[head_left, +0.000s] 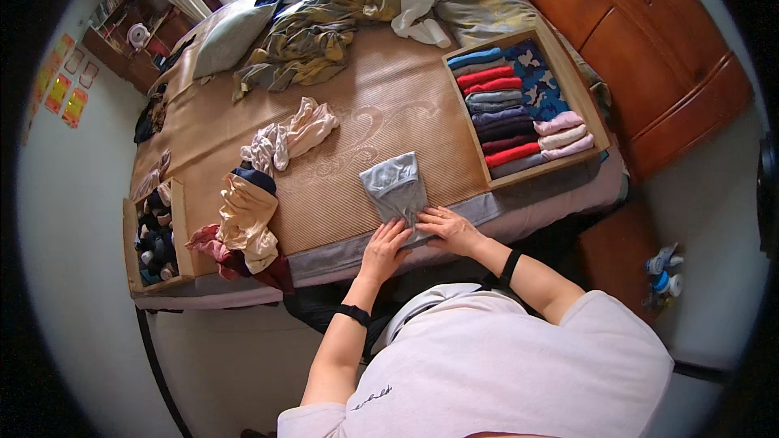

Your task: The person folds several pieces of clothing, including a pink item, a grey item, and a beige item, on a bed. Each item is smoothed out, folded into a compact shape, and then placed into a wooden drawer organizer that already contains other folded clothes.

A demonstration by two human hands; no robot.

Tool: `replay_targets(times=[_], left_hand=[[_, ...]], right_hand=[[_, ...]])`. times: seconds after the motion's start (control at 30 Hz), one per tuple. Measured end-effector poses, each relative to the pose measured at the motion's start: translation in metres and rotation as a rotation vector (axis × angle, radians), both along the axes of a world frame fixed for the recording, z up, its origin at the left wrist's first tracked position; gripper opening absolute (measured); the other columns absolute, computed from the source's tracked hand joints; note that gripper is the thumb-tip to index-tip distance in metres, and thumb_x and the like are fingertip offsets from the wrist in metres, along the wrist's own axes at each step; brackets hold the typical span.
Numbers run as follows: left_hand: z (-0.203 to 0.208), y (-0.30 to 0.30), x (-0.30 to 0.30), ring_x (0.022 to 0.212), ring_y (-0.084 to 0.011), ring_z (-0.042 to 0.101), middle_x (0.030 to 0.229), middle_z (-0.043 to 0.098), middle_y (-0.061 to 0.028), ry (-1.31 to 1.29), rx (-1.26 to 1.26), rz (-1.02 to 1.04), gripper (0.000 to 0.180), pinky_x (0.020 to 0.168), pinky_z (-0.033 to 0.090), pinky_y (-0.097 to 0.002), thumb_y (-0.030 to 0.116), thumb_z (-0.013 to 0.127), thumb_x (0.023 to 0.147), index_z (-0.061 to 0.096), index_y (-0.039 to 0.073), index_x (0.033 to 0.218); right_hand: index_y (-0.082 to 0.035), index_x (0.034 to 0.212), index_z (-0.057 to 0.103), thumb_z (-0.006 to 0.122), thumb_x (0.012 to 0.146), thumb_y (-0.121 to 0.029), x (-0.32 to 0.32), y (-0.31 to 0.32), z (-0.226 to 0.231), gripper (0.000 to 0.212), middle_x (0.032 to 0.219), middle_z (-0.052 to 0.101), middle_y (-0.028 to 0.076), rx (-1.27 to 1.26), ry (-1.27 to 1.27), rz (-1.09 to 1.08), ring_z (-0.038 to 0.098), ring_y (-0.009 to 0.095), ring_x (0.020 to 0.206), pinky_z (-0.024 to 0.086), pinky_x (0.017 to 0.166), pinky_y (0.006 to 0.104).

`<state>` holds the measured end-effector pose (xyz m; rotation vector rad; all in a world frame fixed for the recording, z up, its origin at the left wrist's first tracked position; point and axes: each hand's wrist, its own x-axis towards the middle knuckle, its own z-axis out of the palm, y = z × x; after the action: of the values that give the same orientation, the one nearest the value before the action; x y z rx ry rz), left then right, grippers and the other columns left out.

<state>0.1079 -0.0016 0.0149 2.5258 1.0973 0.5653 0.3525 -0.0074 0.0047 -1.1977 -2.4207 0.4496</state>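
A grey folded garment (pixel 396 184), perhaps underwear, lies flat on the bed mat near the bed's front edge. My left hand (pixel 385 249) rests on its near left corner, fingers stretched out. On the near right corner lies my right hand (pixel 449 229), its fingers also extended and flat. Neither hand is closed around the cloth. To the right stands a wooden drawer box (pixel 598 126) with rolled or folded clothes in rows: blue, red (pixel 489 77), grey, dark and pink (pixel 561 122). A blue camouflage-patterned piece (pixel 531 77) fills its far right part.
Left of the garment lie crumpled clothes: cream (pixel 247 219), dark red (pixel 276 274) and pale pink (pixel 304 130). A second wooden box (pixel 185 231) with dark socks stands at the bed's left corner. Rumpled bedding (pixel 324 32) and a pillow (pixel 231 42) lie farther back; a wooden headboard (pixel 649 49) bounds the right.
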Motion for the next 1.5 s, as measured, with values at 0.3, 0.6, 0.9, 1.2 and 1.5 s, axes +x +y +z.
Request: replay_targets(times=[0.3,0.6,0.9,1.2,1.5], left_hand=[[0.012,0.026,-0.007,0.116,-0.0244,0.06,0.121,0.066,-0.0067,0.045,-0.095,-0.122,0.032,0.099,0.047,-0.0375,0.02,0.073,0.079,0.069,0.013,0.109],[0.018,0.006,-0.008,0.109,-0.0291,0.06,0.113,0.066,-0.0075,-0.03,-0.074,-0.107,0.028,0.094,0.048,-0.0401,0.006,0.071,0.077,0.064,0.008,0.105],[-0.003,0.013,0.013,0.072,-0.0262,0.067,0.08,0.068,-0.012,-0.467,-0.504,0.554,0.021,0.069,0.052,-0.0373,0.019,0.066,0.091,0.062,0.004,0.105],[0.006,-0.015,0.024,0.117,-0.0312,0.054,0.126,0.057,-0.0113,-0.114,0.233,0.263,0.042,0.097,0.043,-0.044,0.022,0.07,0.084,0.057,0.01,0.123],[-0.006,-0.005,0.02,0.111,-0.0296,0.057,0.119,0.062,-0.0095,-0.027,0.091,0.232,0.043,0.096,0.043,-0.0417,0.016,0.07,0.08,0.06,0.01,0.121]], right_hand=[[-0.011,0.105,0.07,0.072,0.08,-0.014,0.008,0.006,0.002,0.026,0.122,0.065,0.008,0.011,0.161,0.041,0.059,0.026,0.116,0.047,0.1,0.0374],[-0.01,0.099,0.066,0.063,0.091,-0.023,0.013,0.009,0.013,0.015,0.098,0.07,0.011,-0.186,0.205,-0.073,0.065,0.031,0.095,0.052,0.081,0.0398],[-0.013,0.105,0.061,0.056,0.096,-0.034,-0.009,0.021,0.013,0.024,0.093,0.069,0.014,-0.434,0.265,-0.421,0.065,0.035,0.09,0.05,0.078,0.0463],[-0.012,0.106,0.061,0.064,0.088,-0.029,-0.017,0.028,0.004,0.024,0.098,0.069,0.011,-0.493,0.284,-0.567,0.066,0.031,0.095,0.05,0.081,0.0443],[-0.014,0.12,0.062,0.07,0.075,-0.01,-0.002,0.01,0.009,0.046,0.125,0.062,0.007,0.039,0.061,-0.032,0.054,0.027,0.122,0.042,0.104,0.0414]])
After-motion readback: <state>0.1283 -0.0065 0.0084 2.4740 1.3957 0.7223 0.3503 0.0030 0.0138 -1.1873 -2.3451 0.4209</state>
